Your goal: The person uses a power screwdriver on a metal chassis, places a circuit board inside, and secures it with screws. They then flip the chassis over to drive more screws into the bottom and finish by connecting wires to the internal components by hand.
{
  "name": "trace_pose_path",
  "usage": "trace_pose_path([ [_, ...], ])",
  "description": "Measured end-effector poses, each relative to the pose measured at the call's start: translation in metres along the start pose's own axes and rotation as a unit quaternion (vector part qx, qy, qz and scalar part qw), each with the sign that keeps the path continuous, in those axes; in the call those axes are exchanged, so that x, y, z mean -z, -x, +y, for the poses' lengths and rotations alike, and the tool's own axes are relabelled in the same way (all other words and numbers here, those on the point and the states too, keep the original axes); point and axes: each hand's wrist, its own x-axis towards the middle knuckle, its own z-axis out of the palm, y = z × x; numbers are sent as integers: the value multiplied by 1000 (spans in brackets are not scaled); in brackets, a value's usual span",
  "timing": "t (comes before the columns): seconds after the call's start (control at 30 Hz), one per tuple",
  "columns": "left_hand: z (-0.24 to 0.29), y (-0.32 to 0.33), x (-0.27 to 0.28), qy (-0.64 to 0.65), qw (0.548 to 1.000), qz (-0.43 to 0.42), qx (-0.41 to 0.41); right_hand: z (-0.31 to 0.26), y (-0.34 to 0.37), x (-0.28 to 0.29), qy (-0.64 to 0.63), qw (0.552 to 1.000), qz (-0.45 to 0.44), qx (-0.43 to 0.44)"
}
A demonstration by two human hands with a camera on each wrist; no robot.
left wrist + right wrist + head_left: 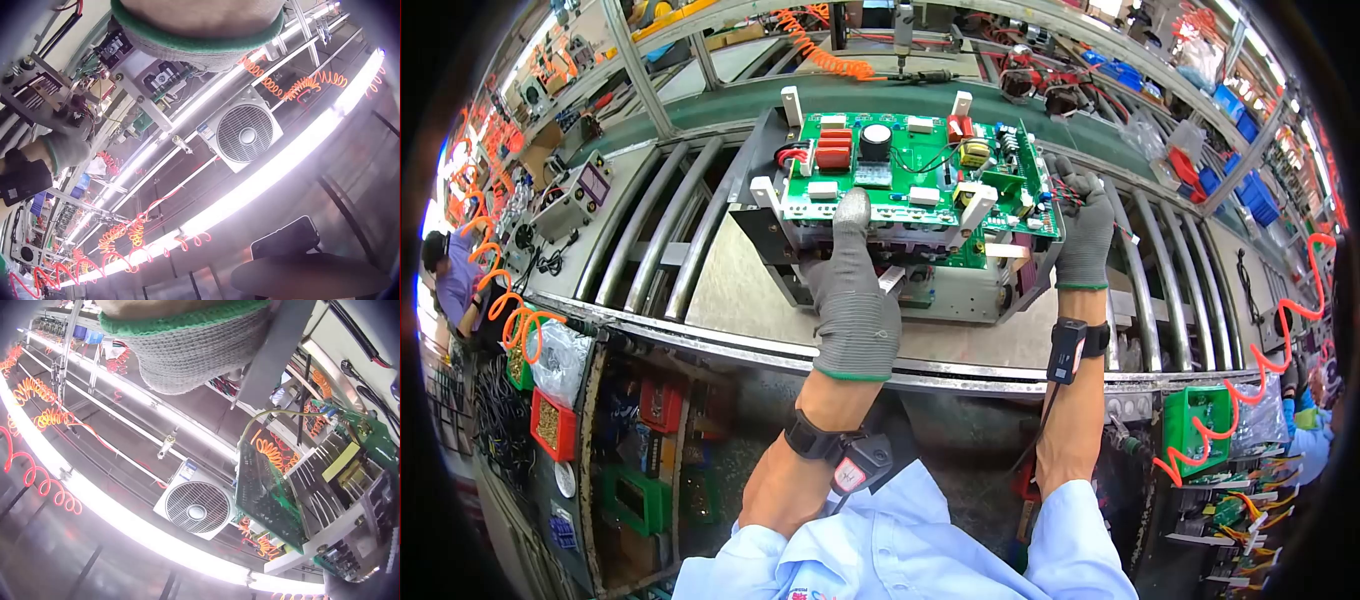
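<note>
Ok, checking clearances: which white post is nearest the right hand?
The near-right white post in the head view; the other three stand farther from the right hand.

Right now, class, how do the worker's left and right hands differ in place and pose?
The left hand is at the near edge of the green circuit board, while the right hand is at its right end.

The left hand shows one straight digit over that edge; the right hand shows several bent fingers beside thin wires.

Both wear grey gloves with green cuffs.
</note>
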Motion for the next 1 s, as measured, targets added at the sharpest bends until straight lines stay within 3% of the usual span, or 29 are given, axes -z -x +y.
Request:
trace_pose_path([
  [0.13,8,12,-10,60,998,9,22,0,-5,12,42,998,-37,26],
  [0.17,8,14,-19,58,998,29,15,-5,8,-4,136,988,-52,41],
  [0.2,3,11,-15,36,999,34,5,-3,0,4,94,995,-32,30],
  [0.27,-20,-5,12,-63,995,51,-49,-6,25,-36,74,997,21,-13],
  [0.3,-27,-7,18,-69,994,71,-46,-3,15,-19,125,992,-20,21],
  [0.37,-1,0,-4,74,984,144,71,-2,7,-3,179,982,-42,48],
  [0.5,-2,0,-6,63,992,107,21,-6,-1,12,233,971,-43,40],
  [0.53,-1,-1,-9,77,991,110,0,-5,-21,38,218,975,-40,26],
  [0.6,0,-8,-9,80,993,81,-20,-4,-15,34,274,957,-48,86],
  [0.63,-1,-12,-6,66,995,78,-12,-2,-5,33,384,906,-69,164],
  [0.67,1,-15,-8,90,992,86,-7,-3,-12,34,298,946,-58,111],
  [0.7,-3,-22,-5,84,992,95,1,-10,-15,39,275,957,-75,56],
  [0.77,-18,-35,3,76,989,129,12,-13,-19,41,282,955,-88,31],
  [0.9,-25,-43,9,36,984,170,47,-10,-19,38,283,955,-65,55],
  [0.97,-14,-32,6,78,989,127,18,-12,6,1,269,962,-24,47],
  [1.0,-14,-32,5,53,988,144,1,-11,3,10,293,953,-40,65],
])
